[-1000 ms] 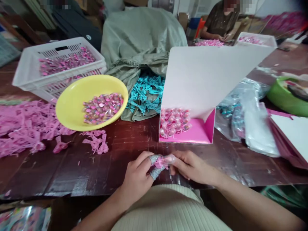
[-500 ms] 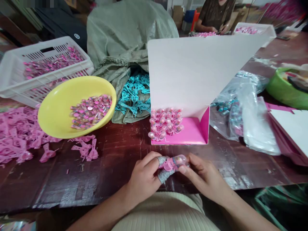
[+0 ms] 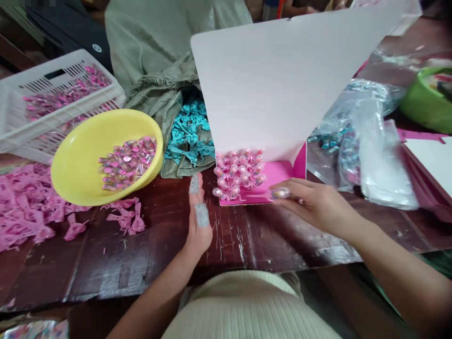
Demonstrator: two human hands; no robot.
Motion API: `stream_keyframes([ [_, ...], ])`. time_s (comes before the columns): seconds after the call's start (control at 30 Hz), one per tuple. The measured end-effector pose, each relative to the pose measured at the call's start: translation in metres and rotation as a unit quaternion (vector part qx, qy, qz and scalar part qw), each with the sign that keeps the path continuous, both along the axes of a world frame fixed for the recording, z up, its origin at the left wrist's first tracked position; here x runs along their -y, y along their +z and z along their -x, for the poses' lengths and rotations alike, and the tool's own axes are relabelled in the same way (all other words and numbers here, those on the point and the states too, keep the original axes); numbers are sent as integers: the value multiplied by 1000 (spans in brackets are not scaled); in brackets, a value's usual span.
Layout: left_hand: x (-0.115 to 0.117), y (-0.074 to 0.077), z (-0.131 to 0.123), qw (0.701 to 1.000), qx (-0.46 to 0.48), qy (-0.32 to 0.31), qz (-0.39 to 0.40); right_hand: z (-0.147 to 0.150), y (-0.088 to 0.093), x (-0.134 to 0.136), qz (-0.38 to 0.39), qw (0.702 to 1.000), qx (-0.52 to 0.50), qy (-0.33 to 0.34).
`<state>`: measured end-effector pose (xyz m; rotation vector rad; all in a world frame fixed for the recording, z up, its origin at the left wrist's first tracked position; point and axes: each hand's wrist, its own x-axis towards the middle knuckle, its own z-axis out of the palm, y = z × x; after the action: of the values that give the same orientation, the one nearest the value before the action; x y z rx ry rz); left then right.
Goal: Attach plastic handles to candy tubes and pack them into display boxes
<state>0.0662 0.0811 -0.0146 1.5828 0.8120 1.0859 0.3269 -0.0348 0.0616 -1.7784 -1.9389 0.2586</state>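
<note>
Head view: right fingers [image 3: 291, 189] pinching a small capsule [image 3: 280, 193], seemingly; left fingers [image 3: 194, 184] spread open.

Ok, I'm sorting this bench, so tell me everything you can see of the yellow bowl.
The yellow bowl looks like smooth, glossy plastic, round with a plain rim. It sits tilted on the dark wooden table, seeming to lean on the white slotted crate behind it, beside loose pink plastic pieces. Inside lies a heap of small clear-wrapped pink items.
</note>
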Motion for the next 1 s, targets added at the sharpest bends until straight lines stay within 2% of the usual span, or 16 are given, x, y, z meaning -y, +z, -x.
stream_keyframes([
  [0.07, -10, -8, -18, 997, 28, -21, 62, -1, -2, -13, 33, 996, 77, 24],
  [0.17, -16, -12, -39, 993, 49, -36, 102, 8, 3, -30, 90, 982, 158, 51],
  [0.27, -14, -12, -43, 993, 48, -27, 109, 21, 14, -41, 144, 964, 217, 47],
  [0.33, -12, -13, -39, 992, 48, -27, 111, 29, 18, -44, 160, 957, 241, 17],
  [0.43, -10, -16, -35, 992, 46, -29, 116, 36, 15, -43, 118, 963, 241, -22],
  [0.5, -8, -18, -36, 991, 37, -26, 124, 40, 8, -42, 81, 970, 226, -17],
  [0.67, -7, -20, -35, 992, 4, -37, 123, 49, -5, -42, 62, 973, 223, -20],
  [0.77, -9, -16, 1, 997, -42, 8, 70, 34, -11, -22, -26, 984, 165, -67],
  [0.87, -10, -15, 75, 979, -164, 94, -69, -1, -34, 29, -142, 975, 96, -143],
  [0.93, -6, -20, 130, 930, -312, 78, -176, -22, -59, 70, -149, 968, 123, -160],
  [1.0, 1, -27, 175, 860, -442, 42, -251, -34, -83, 102, -100, 976, 142, -133],
])
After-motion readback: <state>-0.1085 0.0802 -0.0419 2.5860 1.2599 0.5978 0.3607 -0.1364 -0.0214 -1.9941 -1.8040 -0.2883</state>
